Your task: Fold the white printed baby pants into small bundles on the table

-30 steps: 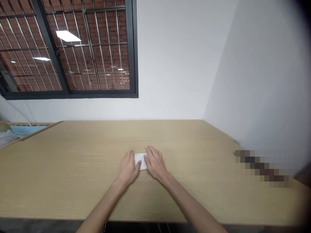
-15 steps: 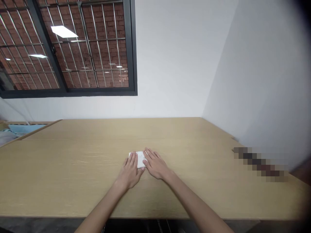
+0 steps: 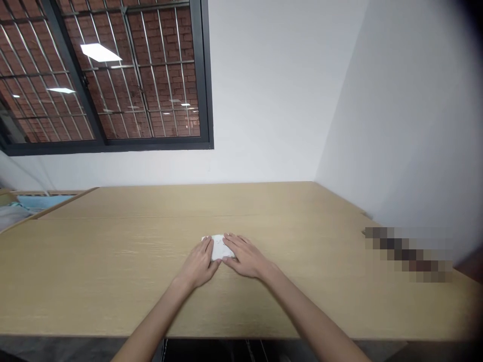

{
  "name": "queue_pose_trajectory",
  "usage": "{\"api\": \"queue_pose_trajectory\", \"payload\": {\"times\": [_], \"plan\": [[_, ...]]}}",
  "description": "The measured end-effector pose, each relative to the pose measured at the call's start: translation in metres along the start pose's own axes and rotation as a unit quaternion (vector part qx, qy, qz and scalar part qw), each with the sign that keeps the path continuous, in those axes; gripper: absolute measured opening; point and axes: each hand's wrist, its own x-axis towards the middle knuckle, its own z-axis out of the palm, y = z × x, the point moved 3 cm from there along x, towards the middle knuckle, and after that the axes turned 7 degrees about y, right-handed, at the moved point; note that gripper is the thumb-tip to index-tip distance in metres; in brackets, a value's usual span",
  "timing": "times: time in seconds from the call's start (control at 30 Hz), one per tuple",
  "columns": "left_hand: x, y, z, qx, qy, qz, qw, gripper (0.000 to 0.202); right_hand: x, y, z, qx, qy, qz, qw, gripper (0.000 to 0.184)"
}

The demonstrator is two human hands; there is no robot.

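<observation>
A small, flat white folded piece [image 3: 222,248], with faint marks on its top, lies on the wooden table in front of me. It may be paper or cloth; I cannot tell which. My left hand [image 3: 198,261] covers its left end, fingers together over the top and thumb at the near edge. From the other side, my right hand [image 3: 245,255] has its fingers over the right end, the thumb likewise along the near edge. Both hands hold the piece down against the tabletop, their thumb tips close together. Its two ends are partly hidden under my fingers.
The broad wooden table [image 3: 113,281] meets a white wall [image 3: 264,100] at the back. A barred window [image 3: 147,75] is upper left. At the table's right edge lies a pixelated dark area [image 3: 407,254]. Light-blue material [image 3: 45,201] shows beyond the left edge.
My right thumb has shifted toward me, off the top of the white piece to its near edge. Both hands have drawn slightly outward, showing more of its middle. The view has tilted slightly.
</observation>
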Motion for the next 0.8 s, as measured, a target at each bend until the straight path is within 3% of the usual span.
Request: {"api": "queue_pose_trajectory", "payload": {"times": [0.17, 0.27, 0.43, 0.53, 0.67, 0.8], "plan": [[0.009, -0.003, 0.0, -0.03, 0.002, -0.022, 0.999, 0.067, 0.006, 0.011, 0.005, 0.021, -0.006, 0.017, 1.0, 0.068], [0.014, -0.005, -0.006, -0.058, 0.005, -0.029, 0.998, 0.062, 0.011, 0.019, 0.007, 0.06, 0.022, 0.021, 0.998, 0.066], [0.017, -0.004, -0.024, -0.112, 0.04, -0.049, 0.992, 0.041, 0.018, 0.024, 0.004, 0.16, 0.1, 0.048, 0.981, 0.039], [0.014, 0.001, -0.035, -0.146, 0.081, -0.091, 0.982, 0.027, 0.024, 0.023, -0.001, 0.265, 0.137, 0.103, 0.949, 0.023], [0.007, 0.011, -0.035, -0.213, 0.099, -0.171, 0.957, 0.028, 0.035, 0.029, -0.003, 0.365, 0.16, 0.182, 0.899, 0.037], [0.0, 0.025, -0.023, -0.242, 0.085, -0.221, 0.941, 0.044, 0.048, 0.043, 0.003, 0.311, 0.15, 0.258, 0.902, 0.055]]}}
